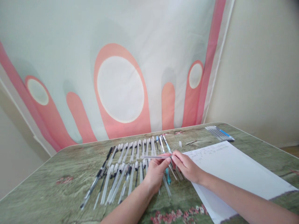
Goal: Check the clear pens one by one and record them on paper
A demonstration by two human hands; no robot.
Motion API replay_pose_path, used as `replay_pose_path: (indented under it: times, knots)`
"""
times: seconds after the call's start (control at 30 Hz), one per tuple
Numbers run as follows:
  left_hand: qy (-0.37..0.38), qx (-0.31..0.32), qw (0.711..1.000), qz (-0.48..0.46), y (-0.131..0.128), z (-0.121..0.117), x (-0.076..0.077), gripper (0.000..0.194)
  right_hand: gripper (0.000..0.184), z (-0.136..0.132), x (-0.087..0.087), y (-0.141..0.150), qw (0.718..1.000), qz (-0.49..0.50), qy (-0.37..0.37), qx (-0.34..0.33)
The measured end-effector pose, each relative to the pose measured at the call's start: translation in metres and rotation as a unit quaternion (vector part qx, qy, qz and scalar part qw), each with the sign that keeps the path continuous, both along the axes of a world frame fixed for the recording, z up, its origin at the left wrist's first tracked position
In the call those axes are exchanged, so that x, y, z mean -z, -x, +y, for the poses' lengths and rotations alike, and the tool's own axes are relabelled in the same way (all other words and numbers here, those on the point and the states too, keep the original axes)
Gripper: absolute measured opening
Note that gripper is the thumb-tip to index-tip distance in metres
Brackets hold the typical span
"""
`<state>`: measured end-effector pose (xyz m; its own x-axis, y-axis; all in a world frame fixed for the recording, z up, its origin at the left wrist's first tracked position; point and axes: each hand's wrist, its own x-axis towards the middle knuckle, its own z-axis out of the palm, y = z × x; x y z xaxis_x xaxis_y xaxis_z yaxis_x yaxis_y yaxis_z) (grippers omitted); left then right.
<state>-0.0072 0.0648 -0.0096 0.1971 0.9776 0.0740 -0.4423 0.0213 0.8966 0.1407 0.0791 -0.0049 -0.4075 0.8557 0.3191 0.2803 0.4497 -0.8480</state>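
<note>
A slim pen (151, 157) was being worked at one end.
It was held by the left hand (156, 172) above laid-out pens (106, 186), its end pinched by the right hand (185, 165); steadiness seemed needed next.

A pale sheet (187, 37) printed with coral arches (168, 107) and white ovals (120, 89) fills the upper middle of the frame, edged in pink. A beige wall (259, 71) stands at upper right. Across the bottom spreads a green wood-grain table (37, 183) with pink flower print (159, 217), in soft light
</note>
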Motion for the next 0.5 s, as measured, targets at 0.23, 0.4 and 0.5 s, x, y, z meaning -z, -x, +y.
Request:
replay_pose_path:
  times: [0.23,0.4,0.5]
  knots:
    - [-0.006,0.026,1.000,-0.005,-0.003,-0.002,-0.007,0.029,0.042,0.007,0.007,0.003,0.986,0.082,0.140,-0.039]
    - [0.015,-0.005,1.000,-0.011,-0.002,0.000,-0.006,0.025,0.029,-0.002,-0.007,-0.002,0.999,0.023,0.018,-0.015]
    - [-0.003,0.003,1.000,0.009,-0.002,-0.002,-0.009,0.027,0.034,-0.003,-0.008,-0.001,1.000,0.012,0.016,-0.019]
